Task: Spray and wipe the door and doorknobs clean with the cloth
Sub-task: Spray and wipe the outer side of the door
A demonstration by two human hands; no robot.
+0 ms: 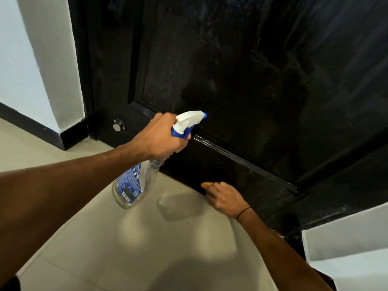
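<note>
Head view: spray bottle [134, 181] in left hand [161, 139].

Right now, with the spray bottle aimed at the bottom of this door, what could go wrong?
1. The nozzle sits close to the door, so spray may run down onto the tile floor and make it slippery.
2. The right hand, holding what looks like an orange cloth low against the door, could get sprayed.

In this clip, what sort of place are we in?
Probably a home hallway or entryway: a glossy black panelled door, white walls with black skirting, and a beige tiled floor.
</note>
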